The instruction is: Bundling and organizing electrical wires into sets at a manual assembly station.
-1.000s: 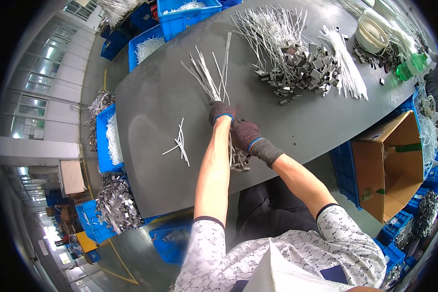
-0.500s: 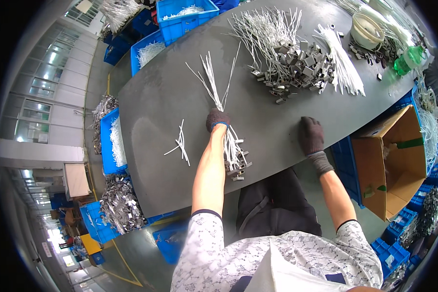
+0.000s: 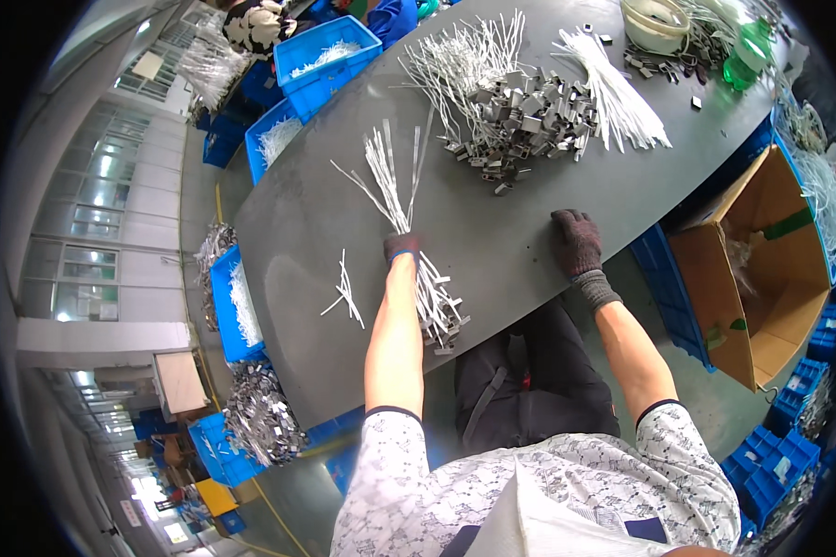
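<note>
My left hand (image 3: 401, 246), in a dark knit glove, is closed around the middle of a bundle of thin white strips (image 3: 392, 190) lying on the dark grey table. The strips fan out beyond the hand on its far side. Grey metal clips (image 3: 444, 332) cluster at the bundle's near end, by the table edge. My right hand (image 3: 578, 243), gloved too, rests on the table near its front edge. Its fingers are curled in and nothing shows in them. A few loose white strips (image 3: 346, 292) lie left of my left hand.
Farther out lie a large heap of metal clips (image 3: 529, 121) with white strips and a bundle of plain strips (image 3: 618, 93). A pale bowl (image 3: 657, 26) and green bottle (image 3: 749, 58) stand far right. A cardboard box (image 3: 715, 278) is right of the table; blue bins (image 3: 330, 79) line its left side.
The whole view has turned and shifted slightly, so the heap appears farther left. My left hand keeps its hold on the bundle; my right hand stays on the table near the edge.
</note>
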`<state>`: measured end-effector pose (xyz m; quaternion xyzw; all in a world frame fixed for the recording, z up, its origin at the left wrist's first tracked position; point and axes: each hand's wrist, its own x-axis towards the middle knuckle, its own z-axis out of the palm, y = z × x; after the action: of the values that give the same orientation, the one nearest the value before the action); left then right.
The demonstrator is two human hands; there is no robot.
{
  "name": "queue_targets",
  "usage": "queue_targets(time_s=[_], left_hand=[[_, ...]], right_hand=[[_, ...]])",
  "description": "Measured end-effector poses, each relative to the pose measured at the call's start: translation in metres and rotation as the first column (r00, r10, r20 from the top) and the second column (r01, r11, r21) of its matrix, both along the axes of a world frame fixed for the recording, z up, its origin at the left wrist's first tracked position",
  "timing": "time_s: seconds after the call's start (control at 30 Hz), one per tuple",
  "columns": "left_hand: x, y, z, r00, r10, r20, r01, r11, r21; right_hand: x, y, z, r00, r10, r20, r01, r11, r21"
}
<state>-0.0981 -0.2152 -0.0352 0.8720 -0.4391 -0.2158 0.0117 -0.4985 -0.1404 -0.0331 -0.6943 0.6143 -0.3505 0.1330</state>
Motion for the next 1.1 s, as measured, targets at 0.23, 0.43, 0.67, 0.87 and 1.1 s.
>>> queue_targets(time_s=[0.23, 0.43, 0.67, 0.87, 1.1], left_hand=[[-0.001, 0.045, 0.062, 0.174, 0.231, -0.957, -0.655, 0.753, 0.063], [-0.025, 0.084, 0.214, 0.366, 0.059, -0.929, -0.805, 0.521, -0.284], [-0.048, 0.081, 0.251, 0.727, -0.410, -0.551, -0.513, 0.209, -0.832], [-0.044, 0.062, 0.251, 0.706, -0.355, -0.612, -0.608, 0.140, -0.782], [-0.088, 0.057, 0.303, 0.662, -0.101, -0.743, -0.749, -0.059, -0.660]], right_hand=[[-0.028, 0.004, -0.022, 0.998, -0.066, -0.004, 0.066, 0.998, -0.024], [-0.008, 0.005, -0.006, 0.999, -0.033, 0.034, 0.034, 0.998, -0.046], [-0.008, 0.005, -0.010, 0.999, -0.026, 0.027, 0.026, 0.999, -0.019], [-0.002, 0.005, -0.004, 0.999, -0.023, 0.040, 0.024, 0.999, -0.029], [-0.009, 0.008, -0.011, 0.999, -0.037, 0.030, 0.038, 0.999, -0.026]])
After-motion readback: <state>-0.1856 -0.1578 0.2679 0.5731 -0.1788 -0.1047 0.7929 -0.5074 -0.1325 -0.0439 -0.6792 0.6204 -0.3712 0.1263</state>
